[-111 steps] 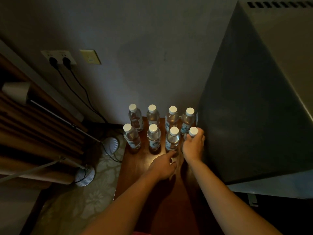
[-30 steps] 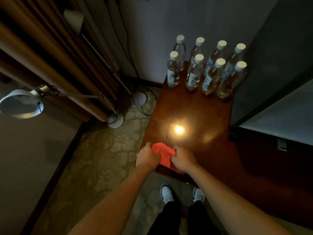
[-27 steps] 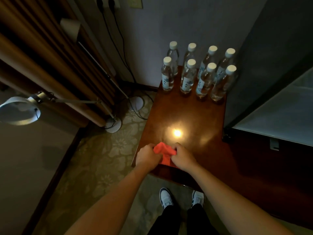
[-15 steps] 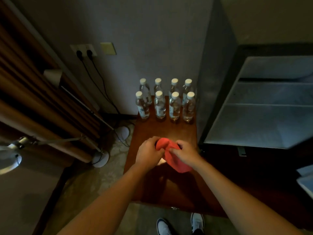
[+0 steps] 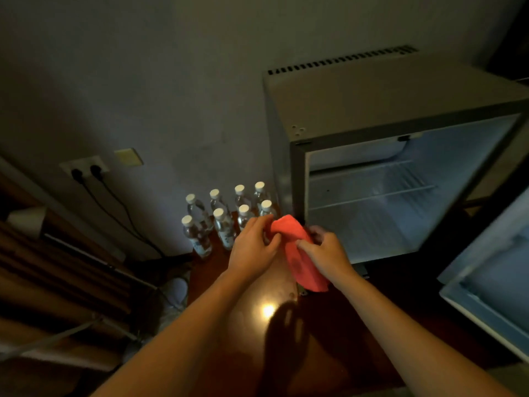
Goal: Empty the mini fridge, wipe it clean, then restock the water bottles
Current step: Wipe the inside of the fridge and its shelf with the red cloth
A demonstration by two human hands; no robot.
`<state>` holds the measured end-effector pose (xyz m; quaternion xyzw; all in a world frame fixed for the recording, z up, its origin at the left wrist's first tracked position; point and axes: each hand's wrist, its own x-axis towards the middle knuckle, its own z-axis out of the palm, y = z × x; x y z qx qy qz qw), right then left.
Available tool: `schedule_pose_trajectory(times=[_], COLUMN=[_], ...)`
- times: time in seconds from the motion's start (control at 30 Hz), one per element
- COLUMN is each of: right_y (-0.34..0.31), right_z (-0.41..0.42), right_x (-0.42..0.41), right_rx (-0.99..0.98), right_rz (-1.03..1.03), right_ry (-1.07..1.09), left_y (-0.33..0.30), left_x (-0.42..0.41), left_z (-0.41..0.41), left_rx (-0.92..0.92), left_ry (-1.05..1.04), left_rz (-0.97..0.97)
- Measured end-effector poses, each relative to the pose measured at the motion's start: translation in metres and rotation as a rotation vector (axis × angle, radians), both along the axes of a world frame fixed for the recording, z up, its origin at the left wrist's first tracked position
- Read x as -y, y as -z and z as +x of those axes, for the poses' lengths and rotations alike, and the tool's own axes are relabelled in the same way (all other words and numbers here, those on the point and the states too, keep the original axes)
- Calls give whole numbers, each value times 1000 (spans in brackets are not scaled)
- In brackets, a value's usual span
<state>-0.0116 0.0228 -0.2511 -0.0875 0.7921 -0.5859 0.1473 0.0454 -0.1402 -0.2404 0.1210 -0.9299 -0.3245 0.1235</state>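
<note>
A red cloth (image 5: 300, 253) hangs between my two hands above the dark wooden table (image 5: 257, 325). My left hand (image 5: 253, 247) pinches its upper left edge. My right hand (image 5: 325, 257) grips its right side. The mini fridge (image 5: 372, 110) stands at the right with its inside bare, white wire shelves showing. Its door (image 5: 492, 282) is swung open at the far right. Several water bottles (image 5: 223, 219) with white caps stand in two rows on the table's far end, just left of the fridge and behind my left hand.
A wall socket (image 5: 84, 169) with two black plugs sits on the grey wall at the left, cables running down. A lamp shade (image 5: 27, 222) and its thin stand (image 5: 94, 262) lean at the far left by wooden panelling. A bright light spot (image 5: 267, 310) reflects on the table.
Both hands have lifted the red cloth off the table's near edge and carried it up toward the fridge. The view has risen and turned right, bringing the open fridge inside into sight.
</note>
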Motion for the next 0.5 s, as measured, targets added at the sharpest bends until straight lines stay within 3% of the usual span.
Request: schedule_pose_trajectory(times=[0.17,0.5], right_y=[-18,-73], right_z=[-7,-52], right_x=[-30,-58], right_rx=[-35,-62], right_rz=[-7,-234], right_ry=[142,329], left_y=[-13,-52], left_x=[-16,-54], left_z=[-22,-38], left_rx=[0,-71], left_ry=[65,94], left_rz=[8,295])
